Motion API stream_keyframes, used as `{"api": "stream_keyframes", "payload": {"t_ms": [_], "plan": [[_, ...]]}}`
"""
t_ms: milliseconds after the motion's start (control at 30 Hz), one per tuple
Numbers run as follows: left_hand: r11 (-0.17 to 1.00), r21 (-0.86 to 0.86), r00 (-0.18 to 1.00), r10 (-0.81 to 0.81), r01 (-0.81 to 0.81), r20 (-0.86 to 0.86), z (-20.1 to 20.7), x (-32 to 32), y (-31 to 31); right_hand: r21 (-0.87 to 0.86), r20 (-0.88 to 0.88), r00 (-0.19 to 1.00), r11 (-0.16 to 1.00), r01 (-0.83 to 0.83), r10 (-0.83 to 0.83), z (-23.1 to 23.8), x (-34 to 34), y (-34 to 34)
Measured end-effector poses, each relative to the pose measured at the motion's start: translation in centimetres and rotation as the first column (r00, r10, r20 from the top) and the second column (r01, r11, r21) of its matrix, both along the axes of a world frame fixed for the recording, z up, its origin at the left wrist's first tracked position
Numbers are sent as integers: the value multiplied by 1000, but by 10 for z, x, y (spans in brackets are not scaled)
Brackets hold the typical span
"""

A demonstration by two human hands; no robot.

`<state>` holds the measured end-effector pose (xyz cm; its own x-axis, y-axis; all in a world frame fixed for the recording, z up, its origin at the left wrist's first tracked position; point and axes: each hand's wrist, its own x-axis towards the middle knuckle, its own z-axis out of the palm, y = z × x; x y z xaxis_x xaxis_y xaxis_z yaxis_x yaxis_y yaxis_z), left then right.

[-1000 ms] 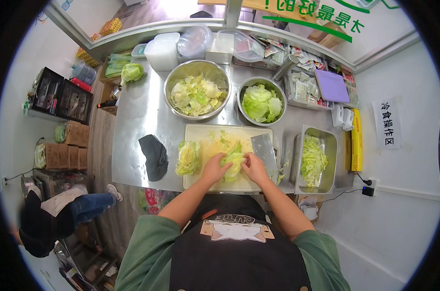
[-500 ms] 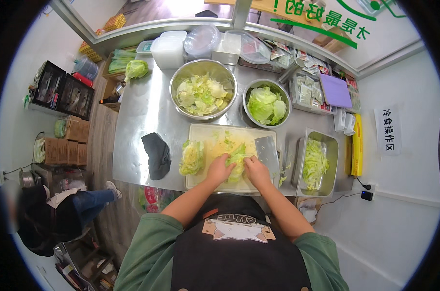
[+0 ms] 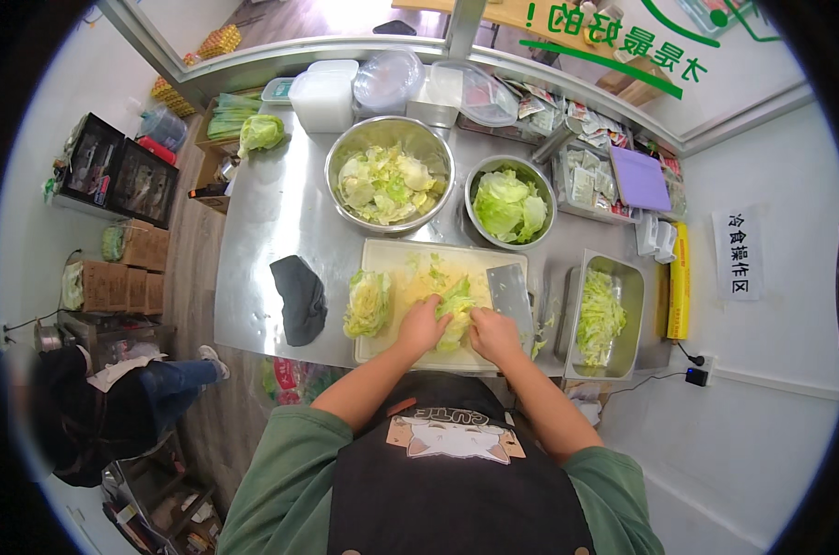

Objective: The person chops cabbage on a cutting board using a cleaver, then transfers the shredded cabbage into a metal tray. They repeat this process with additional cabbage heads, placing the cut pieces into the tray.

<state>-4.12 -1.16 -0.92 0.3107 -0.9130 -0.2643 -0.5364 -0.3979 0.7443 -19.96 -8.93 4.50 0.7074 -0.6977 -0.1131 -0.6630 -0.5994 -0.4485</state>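
Note:
A piece of lettuce sits between my hands over the cream cutting board. My left hand grips its left side with curled fingers. On its right side my right hand is closed, the fingertips pressed to the leaves. To the left on the board rests another chunk of lettuce, its layered cut face showing. A cleaver with a broad blade lies at the board's right, just beyond my right hand. Small lettuce scraps are scattered on the board.
Behind the board stand a large steel bowl of torn lettuce and a smaller bowl of leaves. A steel pan of shredded lettuce is at the right, a dark cloth at the left. A person is at the far left.
The view has shifted slightly. Both hands stay at the lettuce on the board; my right hand's fingers have curled in a little more.

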Motion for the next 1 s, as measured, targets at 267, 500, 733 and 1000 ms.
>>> {"api": "stream_keyframes", "payload": {"t_ms": [267, 500, 733, 1000], "plan": [[999, -28, 997, -19, 17, -75, -2, 9, 5, 190, -19, 968, 950, 250, -251, 43, -13, -36], [998, -22, 990, -53, 51, -132, 7, 16, 8, 852, 152, 833, 498, 162, -532, 76, 53, -62], [936, -311, 986, -151, 167, 75, 32, 22, 3, 742, 281, 794, 646, 177, -539, 60, 47, -64], [698, -394, 772, -369, 598, 518, 15, 36, 25, 528, 83, 906, 789, 314, -416, -20, -24, -15]]}}
